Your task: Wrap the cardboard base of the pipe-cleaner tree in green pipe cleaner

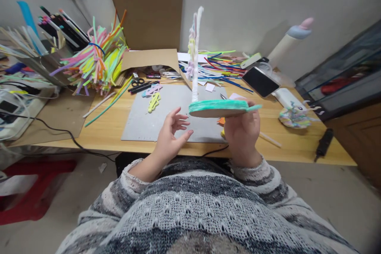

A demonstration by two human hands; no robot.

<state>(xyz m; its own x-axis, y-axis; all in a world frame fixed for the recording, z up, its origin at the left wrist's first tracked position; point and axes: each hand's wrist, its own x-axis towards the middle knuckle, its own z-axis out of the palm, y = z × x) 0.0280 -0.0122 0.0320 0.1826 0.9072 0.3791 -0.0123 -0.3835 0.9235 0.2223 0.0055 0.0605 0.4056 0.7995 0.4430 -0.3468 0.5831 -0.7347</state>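
My right hand [242,135] holds a pipe-cleaner craft stand at the right side of its base, above the desk. Green pipe cleaner wraps the edge of its flat cardboard base [220,107], and a loose green end sticks out to the right. From the base's left end rises a white-wrapped post [195,67] with pastel pieces along it. Just left of the base, my left hand [174,131] is open with fingers apart, touching nothing. Beneath lies a grey mat [139,123] bearing a yellow twisted pipe-cleaner piece [154,102] and a purple one [154,89].
A banded bundle of pipe cleaners [98,59] stands at left beside pens [67,27]. Loose pipe cleaners [220,65] lie at the back. On the right are a phone [261,81], a pastel woven piece [294,117] and a black-handled tool [324,143] near the desk edge.
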